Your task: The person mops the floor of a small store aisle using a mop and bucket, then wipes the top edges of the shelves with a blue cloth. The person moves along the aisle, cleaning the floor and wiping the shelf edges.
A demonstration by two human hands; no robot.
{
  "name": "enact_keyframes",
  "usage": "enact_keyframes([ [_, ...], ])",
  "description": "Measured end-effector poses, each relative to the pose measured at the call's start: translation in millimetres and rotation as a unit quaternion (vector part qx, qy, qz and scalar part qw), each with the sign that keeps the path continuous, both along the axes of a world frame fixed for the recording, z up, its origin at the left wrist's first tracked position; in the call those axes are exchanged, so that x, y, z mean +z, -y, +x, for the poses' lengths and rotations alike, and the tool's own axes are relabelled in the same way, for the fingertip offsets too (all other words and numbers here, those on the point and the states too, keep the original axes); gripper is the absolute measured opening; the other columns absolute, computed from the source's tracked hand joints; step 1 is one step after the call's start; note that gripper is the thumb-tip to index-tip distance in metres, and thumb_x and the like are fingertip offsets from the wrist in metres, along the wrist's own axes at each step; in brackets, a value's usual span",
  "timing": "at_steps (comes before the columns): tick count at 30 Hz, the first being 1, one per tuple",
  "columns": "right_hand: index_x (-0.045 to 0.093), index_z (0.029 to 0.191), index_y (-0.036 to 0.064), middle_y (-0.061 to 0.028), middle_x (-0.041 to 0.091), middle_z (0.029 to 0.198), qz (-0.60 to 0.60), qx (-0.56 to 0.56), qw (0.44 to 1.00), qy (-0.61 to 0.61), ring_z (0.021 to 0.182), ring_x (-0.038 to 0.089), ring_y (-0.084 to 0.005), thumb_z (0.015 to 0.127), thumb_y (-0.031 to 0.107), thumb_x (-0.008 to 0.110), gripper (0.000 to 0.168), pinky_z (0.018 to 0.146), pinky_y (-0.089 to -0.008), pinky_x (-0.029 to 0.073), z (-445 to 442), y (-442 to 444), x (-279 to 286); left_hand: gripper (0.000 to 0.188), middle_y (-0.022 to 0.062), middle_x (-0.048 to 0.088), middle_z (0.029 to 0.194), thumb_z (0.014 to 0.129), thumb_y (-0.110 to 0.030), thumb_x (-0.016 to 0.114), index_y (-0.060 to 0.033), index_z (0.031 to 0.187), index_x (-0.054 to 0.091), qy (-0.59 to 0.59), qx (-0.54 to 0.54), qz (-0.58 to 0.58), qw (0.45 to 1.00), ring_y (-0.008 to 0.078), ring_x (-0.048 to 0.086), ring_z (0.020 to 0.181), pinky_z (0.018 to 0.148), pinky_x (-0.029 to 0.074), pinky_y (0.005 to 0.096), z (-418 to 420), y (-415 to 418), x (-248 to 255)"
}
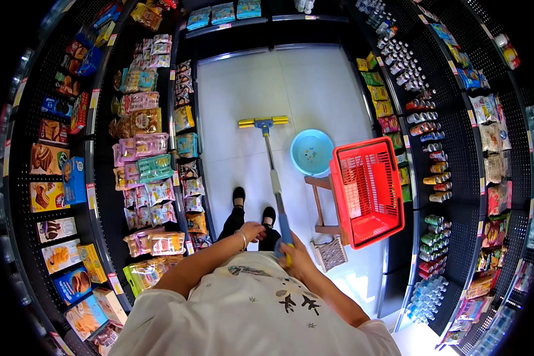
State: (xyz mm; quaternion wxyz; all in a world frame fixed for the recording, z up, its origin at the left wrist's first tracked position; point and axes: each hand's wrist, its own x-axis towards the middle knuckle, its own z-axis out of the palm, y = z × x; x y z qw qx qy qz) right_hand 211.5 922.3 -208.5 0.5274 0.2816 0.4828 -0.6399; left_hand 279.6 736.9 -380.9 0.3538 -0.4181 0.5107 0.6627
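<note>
My right hand (296,258) grips the blue and yellow lower end of a sponge mop's handle (273,178), close to my waist. The pole runs forward to a blue mop head with a yellow sponge (263,122), which rests on the pale tiled floor (236,173). In front of my stomach, my left hand (252,232) has its fingers loosely curled, with nothing visible in it and a bracelet on the wrist. It is to the left of the handle, apart from it. Right of the pole, a light blue plastic basin (312,152) stands on the floor.
A red plastic shopping basket (369,242) sits on a wooden stool (327,229), beside a woven item (331,254). Snack shelves (178,147) line the left; shelves of drinks and packets (409,160) line the right. Another shelf (247,22) crosses the far end.
</note>
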Motion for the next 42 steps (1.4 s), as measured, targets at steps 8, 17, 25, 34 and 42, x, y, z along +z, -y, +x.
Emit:
enact_keyframes([
  [8,0.033,0.138,0.019,-0.0037,0.046,0.075,-0.026,-0.047,0.998,-0.03,0.051,0.044,-0.0132,0.088,0.013,0.056,0.056,0.044,-0.0263,0.039,-29,69,-64,0.017,0.0076,0.065,0.076,0.085,-0.023,0.053,-0.0088,0.083,0.061,-0.039,-0.054,0.0,0.998,0.0197,0.06,0.056,0.045,0.044,0.0301,-81,53,7],
  [17,0.042,0.138,0.018,-0.0046,0.055,0.072,0.127,-0.094,0.987,-0.006,0.047,0.043,-0.0107,0.091,0.016,0.056,0.05,0.039,-0.0237,0.034,5,21,-19,0.043,0.0088,0.068,0.1,0.089,-0.049,0.051,-0.0105,0.108,0.055,0.021,-0.174,0.206,0.963,0.0185,0.063,0.078,0.064,0.046,0.0352,-103,56,-13],
  [25,0.042,0.136,0.018,-0.0101,0.053,0.073,0.127,-0.103,0.986,-0.016,0.044,0.04,-0.0128,0.092,0.018,0.052,0.046,0.037,-0.0247,0.034,-32,92,-56,0.023,0.0052,0.064,0.08,0.087,-0.03,0.059,-0.0078,0.09,0.063,-0.022,-0.041,0.172,0.984,0.0138,0.06,0.063,0.049,0.046,0.027,-131,79,-20],
  [34,0.039,0.137,0.017,-0.006,0.051,0.068,0.023,-0.123,0.992,-0.033,0.042,0.042,-0.013,0.093,0.022,0.052,0.046,0.035,-0.0265,0.035,-119,220,-108,0.02,0.0018,0.057,0.07,0.089,-0.028,0.055,-0.0106,0.081,0.057,-0.066,0.122,0.127,0.982,0.014,0.052,0.056,0.048,0.037,0.0262,-161,162,15],
  [42,0.029,0.14,0.013,-0.0076,0.055,0.077,0.019,0.033,0.992,-0.119,0.053,0.053,-0.0174,0.095,0.024,0.047,0.05,0.043,-0.0309,0.046,-69,259,-101,0.029,0.0062,0.054,0.066,0.089,-0.034,0.058,-0.0068,0.078,0.056,-0.007,0.204,0.083,0.976,0.0204,0.053,0.053,0.047,0.044,0.0378,-122,180,16],
])
